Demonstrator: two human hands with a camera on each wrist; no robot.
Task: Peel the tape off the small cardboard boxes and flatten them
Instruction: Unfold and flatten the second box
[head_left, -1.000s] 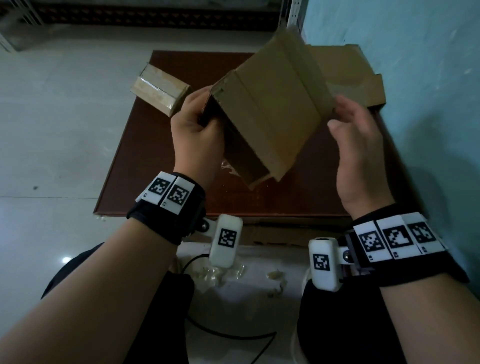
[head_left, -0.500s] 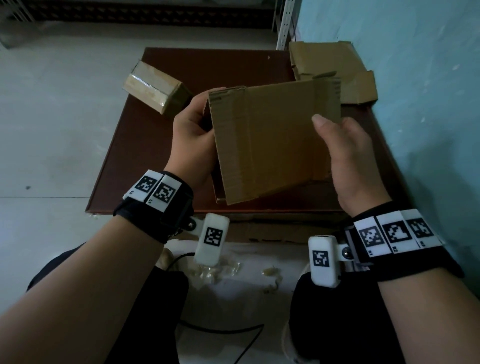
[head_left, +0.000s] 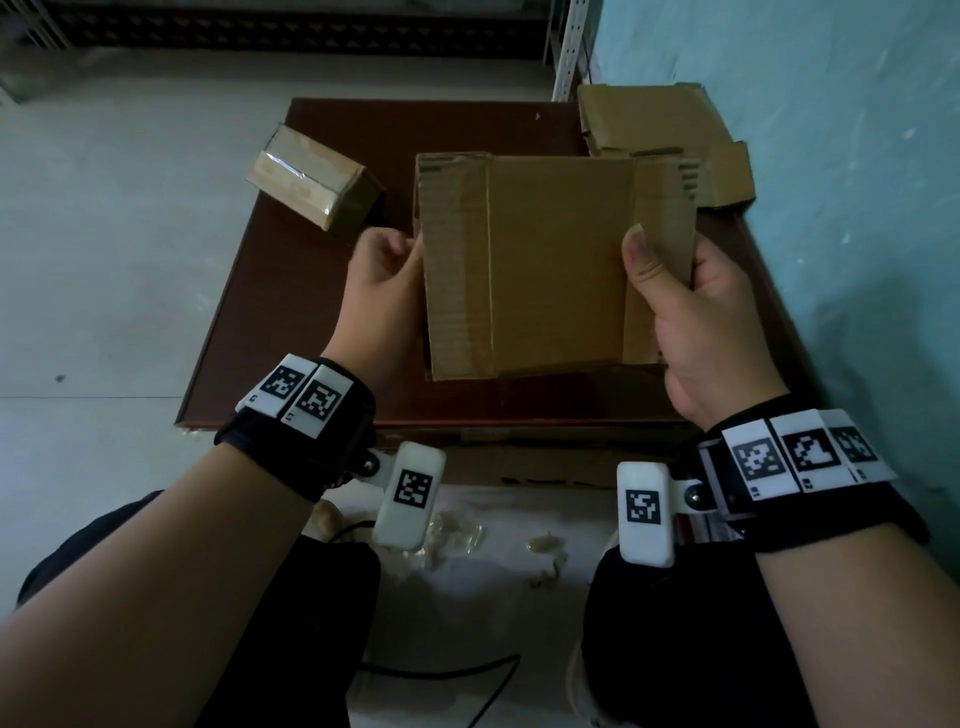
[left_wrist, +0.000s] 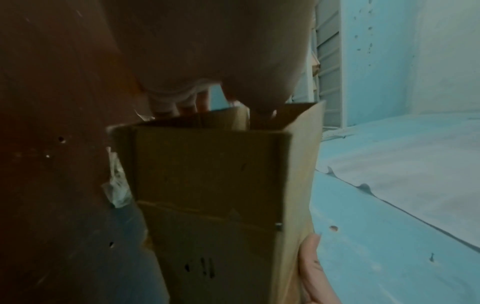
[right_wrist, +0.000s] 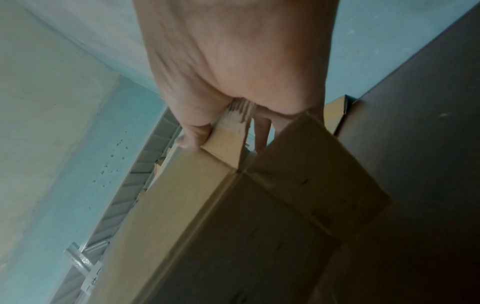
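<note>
Opened cardboard box (head_left: 556, 265) — held above the brown desk (head_left: 291, 291), broad panel up, apparently so it can be squashed flat. Left hand (head_left: 384, 291) grips its left edge, right hand (head_left: 696, 312) pinches the right flap, thumb on top. Taped box (head_left: 311, 182) lies at the desk's far left, unpeeled; flattened cardboard (head_left: 649, 124) far right — likely the done pile.
</note>
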